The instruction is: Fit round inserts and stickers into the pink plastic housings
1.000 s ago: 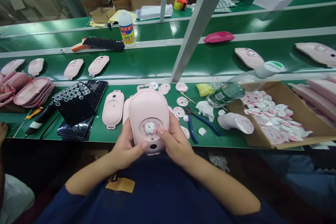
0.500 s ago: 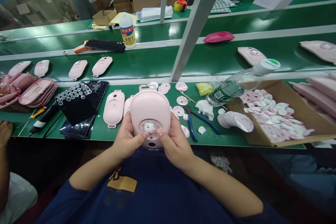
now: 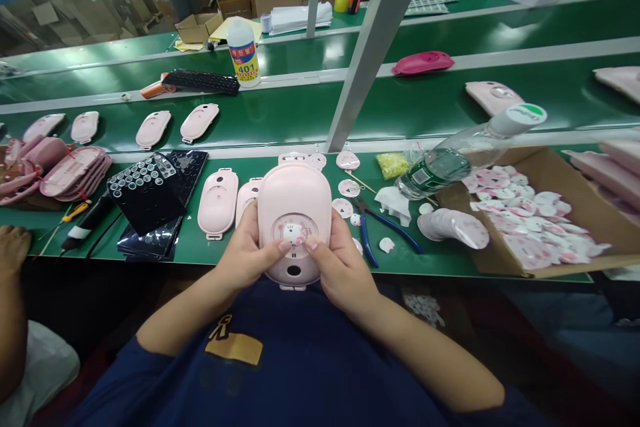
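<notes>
I hold a pale pink plastic case point(image 3: 294, 203) upright over my lap, at the near edge of the green bench point(image 3: 440, 260). My left hand point(image 3: 247, 260) grips its left side and my right hand point(image 3: 343, 267) grips its right side. Both thumbs press on a round cat-face sticker point(image 3: 293, 232) set in the case's circular recess. Below the sticker a dark round hole shows in the case. Two more pink shells point(image 3: 218, 203) lie flat on the bench just left of my hands.
Black trays point(image 3: 150, 197) of small round parts lie at left. Blue-handled pliers point(image 3: 370, 233), loose stickers and a tipped water bottle point(image 3: 450, 163) lie at right, beside a cardboard box point(image 3: 550, 180) of stickers. Pink shells ride the conveyor point(image 3: 280, 117). Another person's arm point(image 3: 10, 293) shows at far left.
The case rose slightly and tilted toward me. My left thumb moved up from the lower edge onto the sticker, beside my right thumb.
</notes>
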`<state>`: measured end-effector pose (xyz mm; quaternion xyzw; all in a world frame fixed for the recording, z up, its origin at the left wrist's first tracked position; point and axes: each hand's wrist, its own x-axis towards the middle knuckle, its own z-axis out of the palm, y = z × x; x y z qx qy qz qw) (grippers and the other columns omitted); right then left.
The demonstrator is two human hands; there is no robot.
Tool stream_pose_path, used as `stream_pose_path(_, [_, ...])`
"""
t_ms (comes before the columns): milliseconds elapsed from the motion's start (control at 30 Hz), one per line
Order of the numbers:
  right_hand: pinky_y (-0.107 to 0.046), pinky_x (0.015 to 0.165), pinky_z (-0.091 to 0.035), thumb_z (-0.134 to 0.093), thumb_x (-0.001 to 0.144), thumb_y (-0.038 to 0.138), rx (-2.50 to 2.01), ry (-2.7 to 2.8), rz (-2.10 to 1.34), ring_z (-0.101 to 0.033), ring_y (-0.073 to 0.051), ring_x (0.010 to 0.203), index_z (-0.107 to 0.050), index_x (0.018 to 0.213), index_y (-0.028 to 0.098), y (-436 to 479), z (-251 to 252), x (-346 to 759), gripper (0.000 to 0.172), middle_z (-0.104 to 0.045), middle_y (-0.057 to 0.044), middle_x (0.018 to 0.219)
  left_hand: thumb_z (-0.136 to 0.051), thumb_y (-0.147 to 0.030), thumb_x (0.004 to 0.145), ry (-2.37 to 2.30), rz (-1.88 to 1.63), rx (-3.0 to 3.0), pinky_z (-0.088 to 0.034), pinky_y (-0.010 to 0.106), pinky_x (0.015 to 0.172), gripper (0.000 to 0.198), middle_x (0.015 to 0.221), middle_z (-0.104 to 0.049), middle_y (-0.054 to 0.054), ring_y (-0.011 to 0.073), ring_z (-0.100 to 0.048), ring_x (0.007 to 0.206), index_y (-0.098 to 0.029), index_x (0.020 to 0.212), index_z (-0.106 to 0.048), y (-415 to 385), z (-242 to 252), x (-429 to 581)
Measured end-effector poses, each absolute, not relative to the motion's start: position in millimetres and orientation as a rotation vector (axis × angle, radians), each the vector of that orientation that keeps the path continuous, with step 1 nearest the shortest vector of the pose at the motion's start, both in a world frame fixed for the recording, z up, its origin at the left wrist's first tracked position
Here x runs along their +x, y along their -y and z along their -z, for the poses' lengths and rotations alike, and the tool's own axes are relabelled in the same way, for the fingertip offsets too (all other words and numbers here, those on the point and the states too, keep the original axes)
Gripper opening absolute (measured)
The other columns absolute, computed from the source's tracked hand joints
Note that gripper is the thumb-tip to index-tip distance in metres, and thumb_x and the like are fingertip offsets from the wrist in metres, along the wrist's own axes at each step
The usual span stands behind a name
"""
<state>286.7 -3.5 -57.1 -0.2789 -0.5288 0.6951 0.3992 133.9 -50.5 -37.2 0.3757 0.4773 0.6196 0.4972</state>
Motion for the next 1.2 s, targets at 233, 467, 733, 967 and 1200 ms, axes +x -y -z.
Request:
stream_pose_path(233, [-0.044, 0.114, -0.042, -0.051, 0.098, 0.041, -0.707, 1.55, -1.48, -0.048, -0.024, 0.134, -0.033, 0.147, 0.024, 3.7, 50.1, 290.0, 0.055, -0.049, -0.012, 0.144, -0.089, -0.027, 0.065, -1.122, -1.575, 0.825, -0.054, 0.036, 0.089, 0.067, 0.115, -0.068, 0.007, 0.026, -0.065, 0.105, -0.022, 0.122, -0.056, 37.8, 34.6, 140.5])
stream_pose_path(467, [-0.046, 0.116, -0.038, -0.053, 0.096, 0.04, -0.75, 1.554, -1.517, -0.047, -0.026, 0.135, -0.03, 0.148, 0.023, 0.7, 50.7, 286.2, 0.06, -0.046, -0.013, 0.147, -0.089, -0.027, 0.066, -1.101, -1.59, 0.792, -0.055, 0.033, 0.085, 0.062, 0.11, -0.071, 0.006, 0.0232, -0.067, 0.098, -0.022, 0.12, -0.059, 36.8, 37.3, 136.7])
stream_pose_path(733, [-0.049, 0.117, -0.036, -0.054, 0.095, 0.035, -0.759, 1.57, -1.519, -0.046, -0.027, 0.135, -0.029, 0.15, 0.024, -0.2, 50.7, 284.8, 0.061, -0.045, -0.012, 0.148, -0.09, -0.028, 0.065, -1.125, -1.587, 0.776, -0.057, 0.033, 0.083, 0.061, 0.107, -0.072, 0.006, 0.0241, -0.068, 0.096, -0.021, 0.117, -0.06, 35.8, 38.7, 135.2])
stream_pose_path(967, [-0.053, 0.118, -0.034, -0.059, 0.092, 0.034, -0.547, 1.731, -1.485, -0.042, -0.03, 0.141, -0.016, 0.157, 0.027, 2.8, 52.2, 296.0, 0.078, -0.037, -0.013, 0.155, -0.091, -0.027, 0.062, -1.107, -1.548, 0.852, -0.057, 0.036, 0.085, 0.071, 0.114, -0.071, 0.007, 0.0267, -0.068, 0.102, -0.025, 0.124, -0.058, 50.0, 30.8, 130.8])
stream_pose_path(1200, [-0.061, 0.117, -0.029, -0.065, 0.087, 0.041, -0.179, 2.039, -1.435, -0.033, -0.037, 0.147, -0.018, 0.158, 0.04, -12.6, 51.4, 322.8, 0.086, -0.021, -0.007, 0.166, -0.094, -0.035, 0.056, -1.208, -1.758, 0.941, -0.059, 0.038, 0.072, 0.061, 0.094, -0.075, 0.006, 0.0261, -0.071, 0.082, -0.024, 0.11, -0.066, 74.9, 31.3, 88.3])
